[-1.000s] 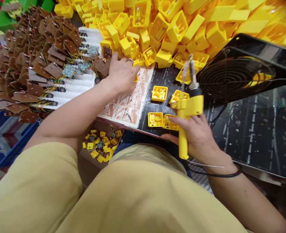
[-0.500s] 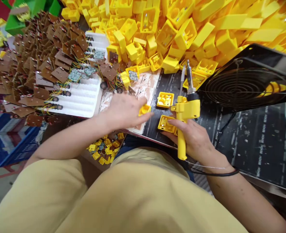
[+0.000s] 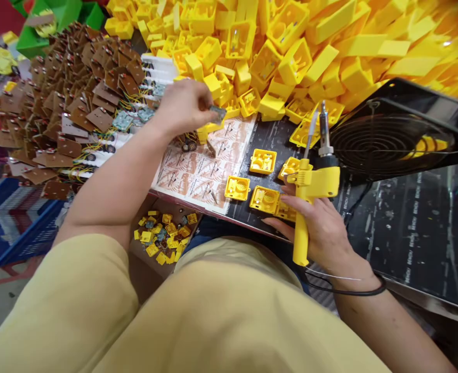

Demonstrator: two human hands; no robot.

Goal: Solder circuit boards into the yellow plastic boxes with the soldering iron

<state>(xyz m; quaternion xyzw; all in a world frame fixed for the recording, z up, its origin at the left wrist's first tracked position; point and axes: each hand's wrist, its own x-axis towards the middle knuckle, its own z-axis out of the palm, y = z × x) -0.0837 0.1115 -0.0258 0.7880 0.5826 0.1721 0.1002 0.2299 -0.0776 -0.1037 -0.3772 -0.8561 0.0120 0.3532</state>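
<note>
My left hand (image 3: 184,108) is raised over the printed sheet (image 3: 197,171), its fingers pinched on a small grey-green circuit board (image 3: 217,113) near the edge of the yellow pile. My right hand (image 3: 322,228) grips a yellow soldering gun (image 3: 310,186) upright, tip pointing away, its black cord looped round my wrist. Several open yellow plastic housings (image 3: 264,199) lie on the black mat (image 3: 407,217) just left of that hand; one of them (image 3: 237,187) sits at the sheet's edge.
A big heap of yellow plastic housings (image 3: 291,46) fills the back. Brown circuit boards with wires (image 3: 65,109) pile on the left over a white tray (image 3: 108,147). A black fan (image 3: 384,137) sits right. A box of small yellow parts (image 3: 164,235) and a blue crate (image 3: 7,223) stand below the bench.
My left hand set a yellow housing down by the others near the sheet's edge, then went back up to the pile and took a small circuit board. The right hand shifted slightly right.
</note>
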